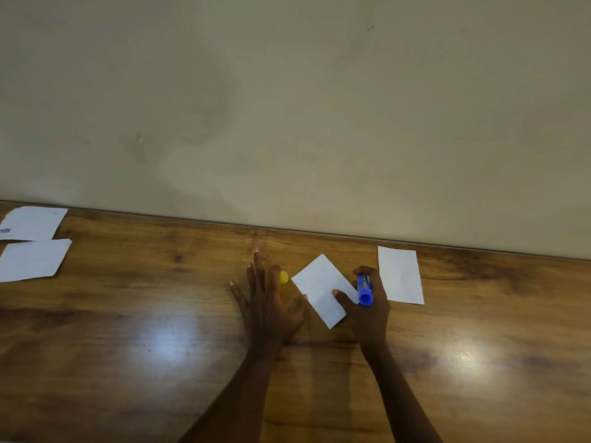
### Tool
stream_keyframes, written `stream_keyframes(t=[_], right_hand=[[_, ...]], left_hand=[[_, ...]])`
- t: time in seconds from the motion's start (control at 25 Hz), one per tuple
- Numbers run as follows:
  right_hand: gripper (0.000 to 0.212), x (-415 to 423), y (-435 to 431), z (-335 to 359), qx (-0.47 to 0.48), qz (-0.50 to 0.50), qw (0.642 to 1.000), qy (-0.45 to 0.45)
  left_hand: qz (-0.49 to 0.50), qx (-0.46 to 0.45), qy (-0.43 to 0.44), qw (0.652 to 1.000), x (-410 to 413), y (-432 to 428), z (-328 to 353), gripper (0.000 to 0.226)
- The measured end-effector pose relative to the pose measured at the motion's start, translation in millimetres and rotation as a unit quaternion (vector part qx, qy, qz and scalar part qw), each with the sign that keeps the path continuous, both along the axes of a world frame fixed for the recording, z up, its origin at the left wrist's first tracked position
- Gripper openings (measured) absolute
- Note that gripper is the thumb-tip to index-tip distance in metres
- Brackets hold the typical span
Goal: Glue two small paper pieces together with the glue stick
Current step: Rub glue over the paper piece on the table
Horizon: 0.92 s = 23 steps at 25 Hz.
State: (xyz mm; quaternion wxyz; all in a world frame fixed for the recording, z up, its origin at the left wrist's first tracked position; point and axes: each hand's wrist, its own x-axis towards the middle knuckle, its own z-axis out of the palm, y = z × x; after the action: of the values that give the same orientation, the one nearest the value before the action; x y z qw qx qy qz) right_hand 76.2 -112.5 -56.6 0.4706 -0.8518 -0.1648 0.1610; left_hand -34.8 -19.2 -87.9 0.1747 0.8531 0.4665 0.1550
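In the head view, the blue glue stick (365,290) was clamped in the right hand (367,302), whose thumb pinned the tilted paper piece (321,290). The left hand (270,302) lay flat, fingers spread, left of that piece, beside a yellow cap (283,277). The piece could likely slide if the thumb lifted. A second piece (400,274) lay right of it, two spare sheets (32,244) far left, nothing barring the way

Glossy wooden table (128,346) with 2 light glares, against plain beige wall (287,107).
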Motion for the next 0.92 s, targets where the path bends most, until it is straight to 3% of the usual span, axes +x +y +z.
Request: stream_keyframes(t=[0.16,0.28,0.48,0.56,0.64,0.76,0.84,0.92], right_hand=[[0.06,-15.3,-8.7,-2.9,0.147,-0.063,0.981,0.111],[0.067,-41.8,-9.3,-9.1,0.194,-0.107,0.961,0.166],[0.058,-29.0,-7.3,-7.9,0.198,-0.128,0.965,0.117],[0.055,-3.8,-5.1,1.4,0.176,-0.086,0.971,0.135],[0.051,20.9,-0.2,10.9,0.087,0.045,0.984,0.147],[0.048,41.8,9.0,17.3,-0.042,0.248,0.966,0.062],[0.052,44.0,15.6,16.7,-0.078,0.287,0.955,0.01],[0.055,40.1,18.1,11.5,-0.114,0.255,0.959,-0.048]], left_hand=[[-0.001,-0.013,0.006,1.0,-0.5,0.2,-3.1,0.07],[-0.001,-0.021,0.01,1.0,-0.1,-0.1,-3.1,0.071],[0.004,-0.019,-0.022,1.0,-1.1,-1.7,0.1,0.065],[0.011,-0.026,-0.052,0.998,-1.1,-2.7,2.6,0.06],[0.02,-0.026,-0.063,0.997,-0.9,-2.5,3.4,0.059],[0.016,-0.023,-0.048,0.998,-1.0,-0.9,1.8,0.063],[0.008,-0.021,-0.027,0.999,-0.6,-0.3,0.8,0.067],[0.008,-0.023,-0.019,1.0,0.1,-0.1,0.2,0.071]])
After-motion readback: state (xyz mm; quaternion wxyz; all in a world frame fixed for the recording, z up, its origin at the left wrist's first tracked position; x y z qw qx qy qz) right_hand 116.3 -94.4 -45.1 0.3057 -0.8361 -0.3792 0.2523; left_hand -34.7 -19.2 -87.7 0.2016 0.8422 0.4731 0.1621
